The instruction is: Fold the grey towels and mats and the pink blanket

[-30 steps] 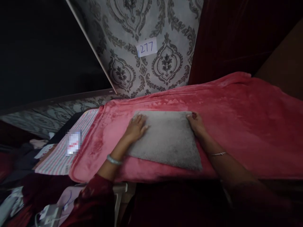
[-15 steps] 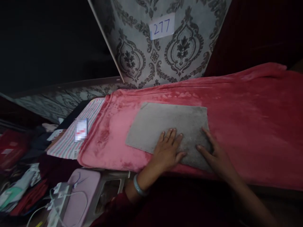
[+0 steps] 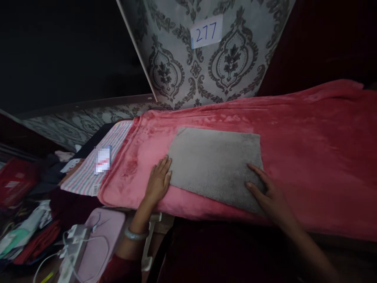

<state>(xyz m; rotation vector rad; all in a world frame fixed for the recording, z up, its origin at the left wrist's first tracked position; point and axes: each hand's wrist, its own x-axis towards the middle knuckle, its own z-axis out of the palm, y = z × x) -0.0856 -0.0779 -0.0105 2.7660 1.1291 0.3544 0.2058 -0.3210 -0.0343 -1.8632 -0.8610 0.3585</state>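
A grey plush cloth lies flat on a pink fleece blanket. At the cloth's left edge my left hand rests palm down, fingers stretched out, partly on the pink blanket. A pale bangle circles that wrist. My right hand touches the cloth's right side, with thumb and forefinger apart and nothing held between them; its other fingers are hidden.
A striped cloth with a blurred-out rectangular item on it lies at the left. A power strip with cables sits on a pink stool. Behind are a dark screen and a patterned wall with a "277" paper.
My left hand has slid left from the middle of the grey cloth to its left edge. My right hand stays at about the same spot on the right side.
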